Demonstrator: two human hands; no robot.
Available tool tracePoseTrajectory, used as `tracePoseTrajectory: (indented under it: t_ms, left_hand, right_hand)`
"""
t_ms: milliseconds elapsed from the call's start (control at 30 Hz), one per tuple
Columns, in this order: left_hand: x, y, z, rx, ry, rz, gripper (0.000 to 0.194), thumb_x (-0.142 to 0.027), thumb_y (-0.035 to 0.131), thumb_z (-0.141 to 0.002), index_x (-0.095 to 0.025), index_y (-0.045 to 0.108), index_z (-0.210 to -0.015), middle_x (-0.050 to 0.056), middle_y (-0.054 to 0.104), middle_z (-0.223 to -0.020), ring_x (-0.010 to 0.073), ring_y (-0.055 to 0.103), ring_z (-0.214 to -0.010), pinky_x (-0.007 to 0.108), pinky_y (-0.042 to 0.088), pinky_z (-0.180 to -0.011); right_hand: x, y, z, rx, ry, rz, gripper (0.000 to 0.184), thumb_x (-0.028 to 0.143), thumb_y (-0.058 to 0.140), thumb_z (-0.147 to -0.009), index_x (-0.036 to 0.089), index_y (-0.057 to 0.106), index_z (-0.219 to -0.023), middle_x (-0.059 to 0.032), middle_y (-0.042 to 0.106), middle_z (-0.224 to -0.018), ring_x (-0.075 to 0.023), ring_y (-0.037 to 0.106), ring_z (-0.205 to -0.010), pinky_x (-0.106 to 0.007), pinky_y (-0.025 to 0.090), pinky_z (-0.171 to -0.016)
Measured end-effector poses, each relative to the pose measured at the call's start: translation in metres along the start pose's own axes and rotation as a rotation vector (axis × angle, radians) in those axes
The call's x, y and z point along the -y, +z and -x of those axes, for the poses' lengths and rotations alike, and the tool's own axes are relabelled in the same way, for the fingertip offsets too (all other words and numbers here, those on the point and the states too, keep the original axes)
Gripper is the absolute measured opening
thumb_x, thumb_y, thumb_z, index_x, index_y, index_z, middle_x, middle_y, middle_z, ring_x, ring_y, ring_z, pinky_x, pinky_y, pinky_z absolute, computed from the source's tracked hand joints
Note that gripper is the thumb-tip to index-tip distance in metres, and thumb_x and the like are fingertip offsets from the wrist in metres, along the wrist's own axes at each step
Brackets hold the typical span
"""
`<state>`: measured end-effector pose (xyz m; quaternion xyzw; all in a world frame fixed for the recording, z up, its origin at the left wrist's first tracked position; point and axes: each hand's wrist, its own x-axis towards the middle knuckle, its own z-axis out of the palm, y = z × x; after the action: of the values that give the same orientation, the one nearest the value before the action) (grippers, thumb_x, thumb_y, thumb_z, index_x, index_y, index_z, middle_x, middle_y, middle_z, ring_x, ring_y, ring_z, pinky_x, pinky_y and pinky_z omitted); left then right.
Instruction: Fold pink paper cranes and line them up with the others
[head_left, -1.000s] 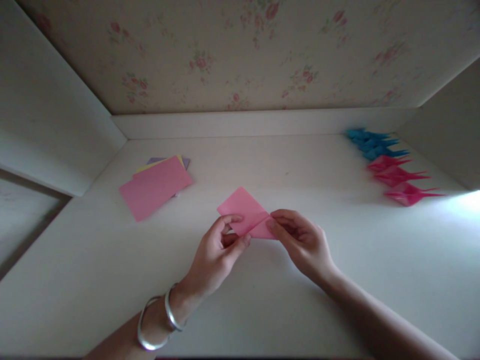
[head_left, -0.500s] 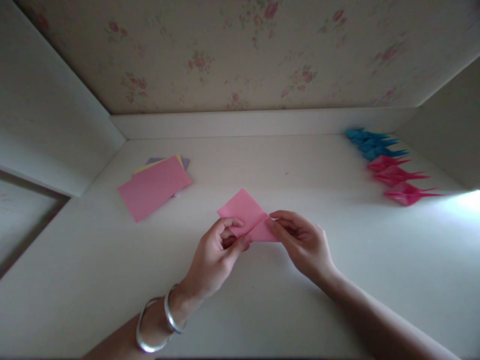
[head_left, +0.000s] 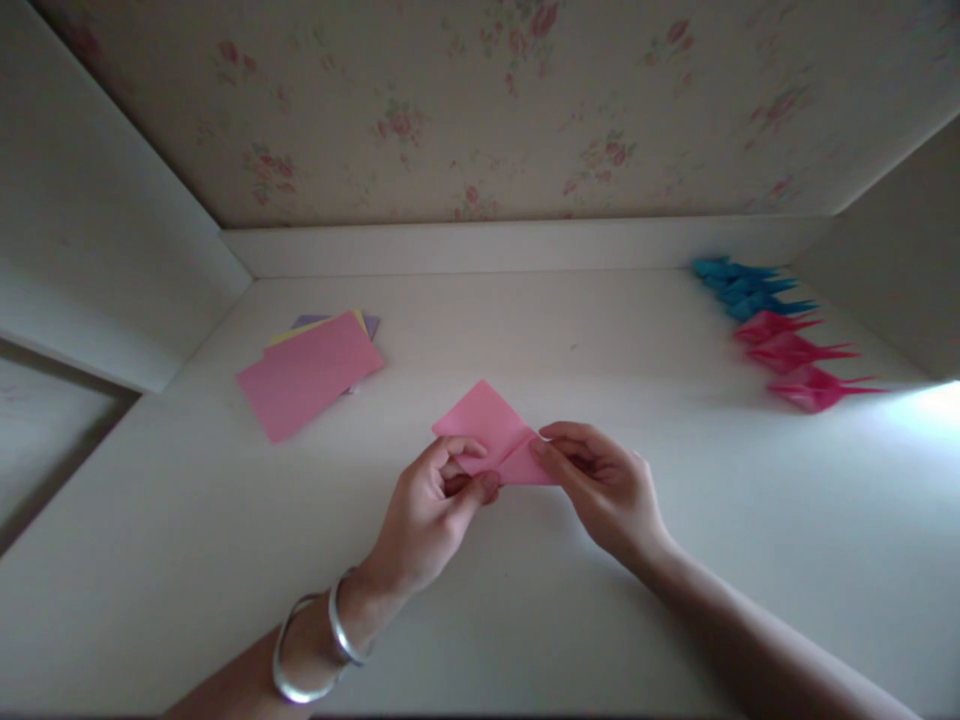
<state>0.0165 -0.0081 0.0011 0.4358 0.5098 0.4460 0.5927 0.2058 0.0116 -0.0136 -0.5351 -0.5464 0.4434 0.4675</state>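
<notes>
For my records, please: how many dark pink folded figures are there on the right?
3, in a row: the nearest figure, the middle figure and the farthest figure, beside the blue figures. Others may be hidden.

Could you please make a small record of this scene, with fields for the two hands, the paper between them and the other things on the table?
Held: pink paper, fold line crossing it diagonally
Left grip: holds its near left part
Right grip: pinches its right end
Left wrist: two silver bangles
Surface: white table
Far left: paper pile, pink on top, yellow and purple edges showing
Far right: three pink folded shapes, beside blue ones; blue count unclear, they overlap
Background: floral wallpaper
</notes>
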Motion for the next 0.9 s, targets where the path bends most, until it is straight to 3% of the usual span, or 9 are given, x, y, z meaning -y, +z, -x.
tracePoseTrajectory:
  t_ms: [233,433,600,733,900]
  left_hand:
    - [-0.0003,0.0028,0.0011,-0.012,0.011,0.005,0.025,-0.019,0.071,-0.083,-0.019,0.054,-0.101,-0.002,0.067,-0.073,0.0119,0.066,-0.068,0.021,0.05,-0.064]
    - [-0.0037,0.0061,0.0031,-0.162,0.001,0.258,0.044,-0.015,0.078,-0.076,-0.024,0.04,-0.094,-0.004,0.065,-0.104,0.0096,0.07,-0.075,0.022,0.055,-0.072]
    - [-0.004,0.0065,0.0024,-0.005,-0.161,0.328,0.039,-0.025,0.08,-0.077,-0.02,0.057,-0.108,0.004,0.071,-0.108,0.0165,0.069,-0.097,0.026,0.055,-0.082]
    - [-0.0034,0.0069,0.0025,0.081,-0.304,0.268,0.03,-0.037,0.076,-0.08,-0.013,0.072,-0.098,0.009,0.076,-0.094,0.0195,0.072,-0.088,0.027,0.058,-0.075]
    - [-0.0037,0.0067,0.003,0.069,-0.32,0.196,0.026,-0.033,0.076,-0.08,-0.011,0.077,-0.095,0.012,0.079,-0.091,0.0206,0.074,-0.081,0.026,0.059,-0.068]
  right_hand:
    - [0.001,0.0026,0.0004,-0.029,-0.003,-0.019,0.018,0.037,0.072,-0.082,0.021,0.072,-0.09,-0.0038,0.076,-0.076,-0.0175,0.072,-0.067,-0.023,0.058,-0.057]
    - [0.004,0.0042,0.001,-0.062,-0.034,-0.018,0.016,0.036,0.072,-0.083,0.021,0.073,-0.089,-0.0046,0.077,-0.078,-0.0175,0.072,-0.066,-0.024,0.059,-0.058]
    - [0.0002,0.0042,0.0012,-0.075,-0.047,-0.047,0.016,0.035,0.072,-0.083,0.022,0.07,-0.093,-0.0044,0.077,-0.078,-0.0173,0.072,-0.066,-0.024,0.059,-0.058]
    - [-0.0018,0.0045,0.0027,-0.04,-0.043,-0.043,0.016,0.034,0.072,-0.083,0.021,0.07,-0.093,-0.0048,0.077,-0.079,-0.0178,0.073,-0.068,-0.024,0.06,-0.059]
    - [-0.0018,0.0035,0.0031,-0.022,-0.032,-0.049,0.018,0.034,0.073,-0.083,0.021,0.069,-0.094,-0.0036,0.075,-0.077,-0.017,0.072,-0.067,-0.023,0.058,-0.057]
